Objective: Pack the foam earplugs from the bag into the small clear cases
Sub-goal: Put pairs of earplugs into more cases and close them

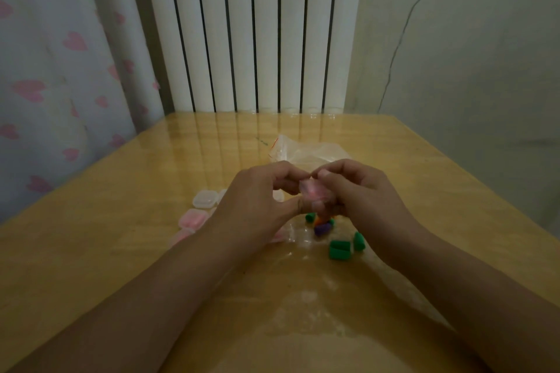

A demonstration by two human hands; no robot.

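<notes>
Holding a small clear case (310,193) between them above the table, the left hand (257,206) and right hand (360,194) meet at mid-frame, fingers and thumbs of both curled round it; a pink glow shows inside the case, but whether its lid is up or down cannot be told, since the fingers cover most of it. Below the hands a cluster of loose foam earplugs (322,225) is partly hidden: a purple one, a bit of orange and a green end are visible, the rest lost under the right palm. Two green earplugs (340,249) lie side by side just nearer the camera, a third green earplug (359,241) beside them to the right. They appear to rest on a clear film whose edges are hard to trace against the glossy top. Beyond the knuckles lies the clear zip bag (303,150), crumpled, its near half screened by the hands; its contents cannot be made out. Left of the left hand, a clear empty-looking case (205,199) sits farthest, a pink-filled case (193,218) nearer, and another pink case (181,235) is half covered by the left forearm; further cases behind the wrist show only as slivers. The wooden table (106,206) is yellow, lacquered, reflecting the room; its near corners are cut off by the frame. Behind it stands a white column radiator (254,30), to the left a pale curtain with pink hearts (54,70), to the right a plain wall with a thin dangling cord (400,39)
</notes>
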